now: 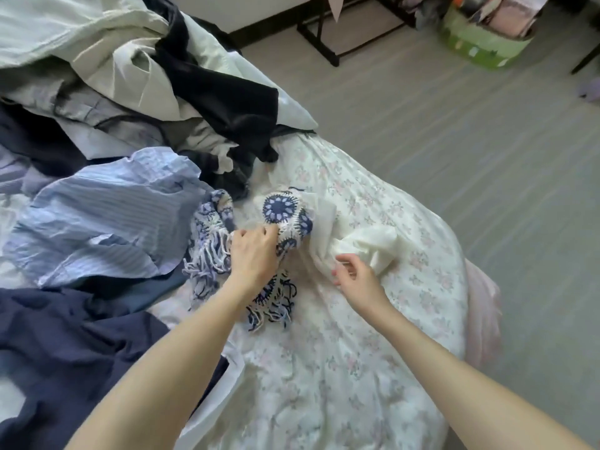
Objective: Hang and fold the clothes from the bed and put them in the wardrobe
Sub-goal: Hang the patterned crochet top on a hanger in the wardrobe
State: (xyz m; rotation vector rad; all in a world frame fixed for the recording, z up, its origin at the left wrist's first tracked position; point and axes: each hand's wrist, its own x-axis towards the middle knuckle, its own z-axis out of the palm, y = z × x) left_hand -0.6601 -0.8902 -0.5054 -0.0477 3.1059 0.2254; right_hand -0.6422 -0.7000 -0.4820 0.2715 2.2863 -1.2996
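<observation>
At the far left, a dark navy garment (pixel 65 345) is seen spread over the near edge of the bed, and above it a light blue striped shirt (pixel 104 216) lies crumpled, its long axis running roughly from lower left to upper right. Behind these, a heap of pale and black clothes (pixel 130 76) is piled toward the far side of the bed. Just right of the striped shirt, a crocheted blue-and-white fringed garment (pixel 279 212) is bunched on the floral bedsheet (pixel 324 368); its long axis runs from the near fringe up to the round flower motifs at the far end, so that it points away from the person. The left hand (pixel 253 254) is laid on the middle of this garment, its fingers curled and gripping the crochet just below the motifs, with fringe spilling out on both sides of the wrist. To the right, touching the crochet's edge, a cream white garment (pixel 357 245) is crumpled, stretched slantwise from upper left to lower right. The right hand (pixel 355 274) is held at its near edge, fingers loosely bent and spread apart; whether the cloth is actually touched cannot be told. Further right, grey floor (pixel 487 157) is visible, and a green round basket (pixel 483 43) stands at the top right.
</observation>
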